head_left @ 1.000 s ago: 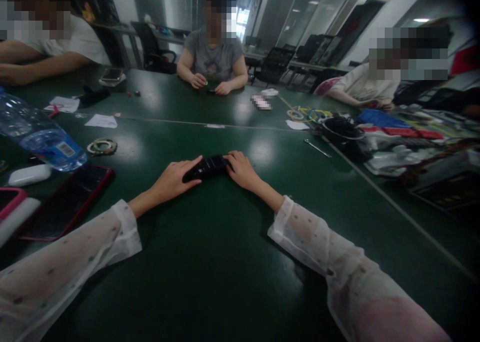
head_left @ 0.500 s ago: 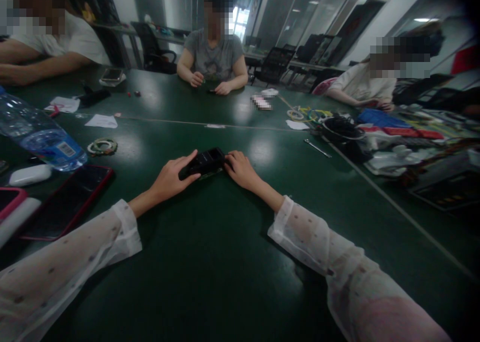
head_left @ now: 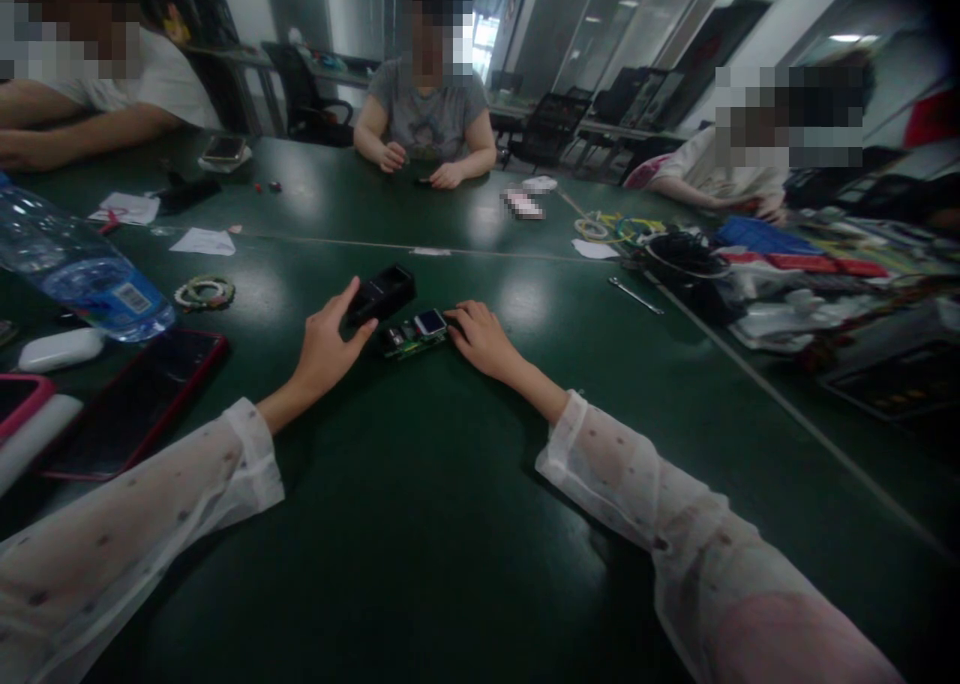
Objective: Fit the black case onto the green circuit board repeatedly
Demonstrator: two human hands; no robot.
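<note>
Dk green table (head_left: 420,524); blk cover (head_left: 384,294); green circuit board (head_left: 409,342); white sleeves w/ dk dots (head_left: 142,524); red-edged blk phone (head_left: 139,404).

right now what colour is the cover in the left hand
The cover in the left hand is black, seen best in the head view.

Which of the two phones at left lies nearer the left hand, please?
The red-edged phone; the pink-edged phone lies farther left, partly out of view.
</note>
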